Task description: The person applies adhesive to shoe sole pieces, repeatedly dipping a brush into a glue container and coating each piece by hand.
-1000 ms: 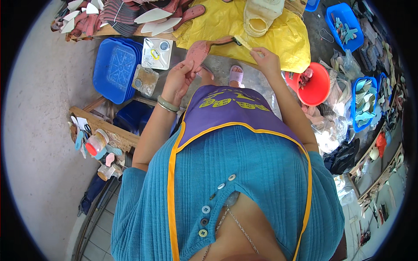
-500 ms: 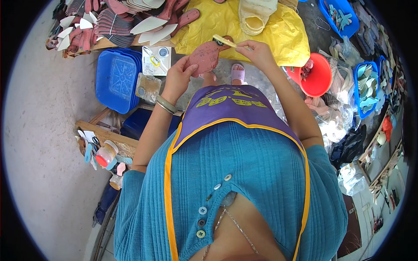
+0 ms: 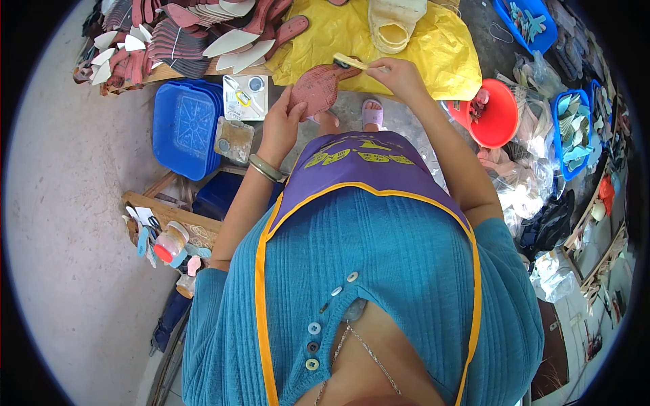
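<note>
My left hand (image 3: 279,126) is closed on the wide end of a reddish-brown shoe insole (image 3: 315,91), held up with its narrow end pointing away to the right. In my right hand (image 3: 400,76) is a brush with a cream handle (image 3: 351,61), pinched near its end. The brush's dark bristles rest at the insole's narrow end. Beneath and beyond both hands spreads a yellow plastic sheet (image 3: 447,57) over the work table. A cut-open whitish plastic container (image 3: 399,17) stands on the sheet, past my right hand.
Stacks of red and grey insoles (image 3: 179,47) lie at the far left of the table. Stacked blue baskets (image 3: 183,128) and a white scale (image 3: 245,98) sit to the left. A red bucket (image 3: 500,125) and a blue basket of pale pieces (image 3: 572,135) stand right.
The whole view has shifted slightly. Both hands keep their grips, and the brush stays at the insole's narrow end with only a small movement.
</note>
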The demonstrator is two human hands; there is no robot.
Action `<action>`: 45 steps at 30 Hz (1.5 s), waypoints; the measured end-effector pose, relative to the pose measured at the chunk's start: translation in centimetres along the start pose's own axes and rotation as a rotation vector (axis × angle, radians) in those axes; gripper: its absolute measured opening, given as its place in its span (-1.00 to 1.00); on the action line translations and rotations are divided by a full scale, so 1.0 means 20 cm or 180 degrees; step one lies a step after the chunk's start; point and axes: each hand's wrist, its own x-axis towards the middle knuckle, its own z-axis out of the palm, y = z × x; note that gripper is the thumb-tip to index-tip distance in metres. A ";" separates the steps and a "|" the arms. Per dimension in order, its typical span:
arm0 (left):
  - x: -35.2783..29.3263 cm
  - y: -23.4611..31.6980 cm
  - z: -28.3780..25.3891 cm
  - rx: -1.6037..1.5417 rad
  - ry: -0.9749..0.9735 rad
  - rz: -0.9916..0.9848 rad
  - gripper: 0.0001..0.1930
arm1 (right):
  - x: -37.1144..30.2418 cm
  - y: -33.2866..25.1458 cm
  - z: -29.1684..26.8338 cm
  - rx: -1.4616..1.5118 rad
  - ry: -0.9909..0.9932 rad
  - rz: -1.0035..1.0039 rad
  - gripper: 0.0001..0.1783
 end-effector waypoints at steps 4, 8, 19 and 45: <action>-0.01 -0.01 0.01 0.1274 0.0136 0.0890 -0.34 | -0.01 0.23 0.01 -0.0299 0.0182 0.0220 -0.68; -0.01 0.03 0.01 0.1891 0.0189 0.0935 -0.25 | -0.12 0.30 -0.07 -0.0405 0.0219 0.0330 -0.66; -0.01 0.13 -0.07 0.0203 0.0107 -0.0512 -0.60 | -0.03 0.21 -0.14 -0.0414 0.0727 -0.0345 -0.68; 0.00 0.19 0.06 -0.1538 -0.0495 -0.1020 -0.70 | 0.12 0.14 -0.28 -0.1469 0.0694 0.0148 -0.68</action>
